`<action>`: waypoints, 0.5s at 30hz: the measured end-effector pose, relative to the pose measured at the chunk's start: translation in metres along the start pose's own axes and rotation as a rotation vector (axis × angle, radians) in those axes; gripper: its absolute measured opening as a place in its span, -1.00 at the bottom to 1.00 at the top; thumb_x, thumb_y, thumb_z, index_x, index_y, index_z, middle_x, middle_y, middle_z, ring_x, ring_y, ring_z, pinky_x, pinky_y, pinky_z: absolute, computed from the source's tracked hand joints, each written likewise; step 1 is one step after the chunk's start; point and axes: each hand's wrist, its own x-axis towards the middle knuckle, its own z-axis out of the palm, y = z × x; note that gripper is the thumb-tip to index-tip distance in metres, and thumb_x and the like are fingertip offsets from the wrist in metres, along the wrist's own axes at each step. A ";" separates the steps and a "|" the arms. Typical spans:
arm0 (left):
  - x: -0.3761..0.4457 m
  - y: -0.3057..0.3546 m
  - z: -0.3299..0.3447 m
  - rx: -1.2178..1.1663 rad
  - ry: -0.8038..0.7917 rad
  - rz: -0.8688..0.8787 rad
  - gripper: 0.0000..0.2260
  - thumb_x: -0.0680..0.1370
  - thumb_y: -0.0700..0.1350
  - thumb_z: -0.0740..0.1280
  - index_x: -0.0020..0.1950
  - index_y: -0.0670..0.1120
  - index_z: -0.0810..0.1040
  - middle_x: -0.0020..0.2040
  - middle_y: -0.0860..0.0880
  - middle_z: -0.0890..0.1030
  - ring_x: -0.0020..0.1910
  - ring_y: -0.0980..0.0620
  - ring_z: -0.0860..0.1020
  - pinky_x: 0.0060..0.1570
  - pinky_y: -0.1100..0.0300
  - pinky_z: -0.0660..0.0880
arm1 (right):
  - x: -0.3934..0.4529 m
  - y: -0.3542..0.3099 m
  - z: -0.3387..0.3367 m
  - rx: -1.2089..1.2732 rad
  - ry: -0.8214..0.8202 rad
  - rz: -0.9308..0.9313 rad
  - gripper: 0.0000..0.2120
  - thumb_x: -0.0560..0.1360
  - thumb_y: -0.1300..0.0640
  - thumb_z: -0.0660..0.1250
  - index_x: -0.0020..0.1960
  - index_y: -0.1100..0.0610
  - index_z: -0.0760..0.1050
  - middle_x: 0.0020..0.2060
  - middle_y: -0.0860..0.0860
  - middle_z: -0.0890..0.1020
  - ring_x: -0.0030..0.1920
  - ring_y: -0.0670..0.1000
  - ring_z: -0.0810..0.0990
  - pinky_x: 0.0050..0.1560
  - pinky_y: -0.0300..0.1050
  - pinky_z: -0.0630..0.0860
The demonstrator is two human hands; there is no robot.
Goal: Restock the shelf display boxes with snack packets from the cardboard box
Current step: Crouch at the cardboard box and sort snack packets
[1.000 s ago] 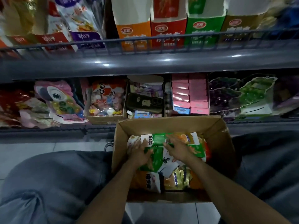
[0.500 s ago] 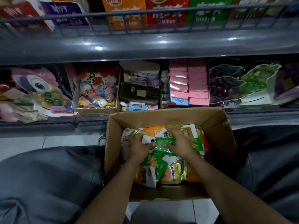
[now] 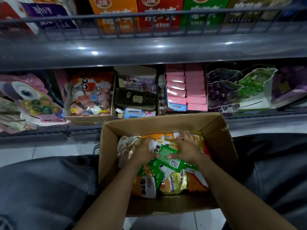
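Note:
An open cardboard box (image 3: 216,130) sits on the floor between my knees, filled with green, orange and yellow snack packets. My left hand (image 3: 142,151) and my right hand (image 3: 186,150) are both inside it, fingers curled around a bunch of green and white packets (image 3: 166,153) held between them. More packets lie lower in the box, among them an orange one (image 3: 146,186) and a yellow one (image 3: 174,185). On the upper shelf stand display boxes in orange (image 3: 114,14), red (image 3: 159,12) and green (image 3: 204,10) behind a wire rail.
The lower shelf holds a candy bag in a carton (image 3: 89,93), a dark phone (image 3: 136,98) lying on small packets, pink boxes (image 3: 187,87) and grape-shaped packs (image 3: 232,87). A grey shelf edge (image 3: 149,50) overhangs them. My grey-trousered knees flank the box.
The camera tilted down and closer. Both hands moved toward the far side of the box and drew together, bunching the green packets between them.

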 end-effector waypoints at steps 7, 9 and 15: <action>0.004 -0.003 0.000 -0.040 -0.039 0.008 -0.38 0.42 -0.02 0.50 0.41 -0.06 0.33 0.39 -0.12 0.39 0.33 -0.16 0.37 0.11 0.11 0.39 | 0.006 -0.008 -0.006 -0.006 -0.059 0.088 -0.11 0.29 -0.29 0.46 0.47 0.04 0.21 0.45 0.09 0.28 0.46 0.15 0.15 0.41 0.06 0.07; 0.004 -0.002 0.000 0.020 -0.012 0.044 -0.41 0.42 -0.04 0.50 0.40 -0.05 0.37 0.37 -0.09 0.41 0.33 -0.15 0.37 0.14 0.10 0.40 | 0.007 -0.008 -0.004 -0.001 -0.106 0.104 -0.13 0.29 -0.27 0.46 0.46 0.06 0.24 0.43 0.09 0.32 0.44 0.16 0.21 0.41 0.04 0.12; 0.004 0.011 -0.006 0.173 -0.112 0.086 -0.37 0.42 -0.12 0.50 0.45 -0.04 0.36 0.49 -0.08 0.17 0.44 -0.08 0.23 0.33 0.16 0.28 | -0.002 -0.008 0.007 0.157 -0.091 0.074 -0.15 0.31 -0.15 0.51 0.47 0.06 0.24 0.44 0.05 0.28 0.42 0.13 0.24 0.39 -0.02 0.24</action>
